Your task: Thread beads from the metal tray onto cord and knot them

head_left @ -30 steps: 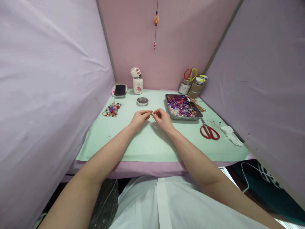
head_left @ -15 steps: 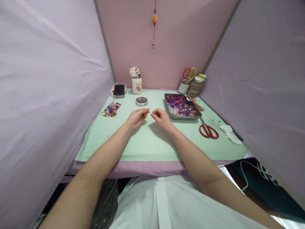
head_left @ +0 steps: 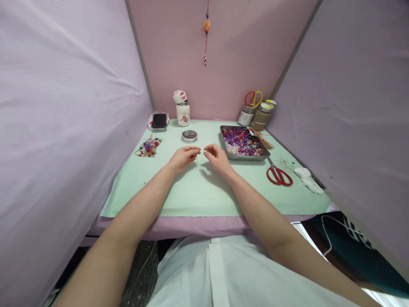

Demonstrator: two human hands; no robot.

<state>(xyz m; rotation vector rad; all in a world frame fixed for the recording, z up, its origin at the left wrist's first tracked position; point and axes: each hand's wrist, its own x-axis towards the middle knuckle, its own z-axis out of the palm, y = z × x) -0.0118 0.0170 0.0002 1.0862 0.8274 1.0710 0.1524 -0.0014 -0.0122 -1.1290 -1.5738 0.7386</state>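
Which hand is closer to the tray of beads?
The right: the right hand is just left of the tray; the left hand is farther left, beyond the right.

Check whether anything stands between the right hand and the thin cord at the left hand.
Nothing visible does: only an open gap above the green tabletop separates the right hand from the thin cord hanging from the left hand.

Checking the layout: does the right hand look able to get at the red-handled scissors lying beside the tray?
Probably yes: the right hand could pass in front of the tray; the scissors have uncovered handles.
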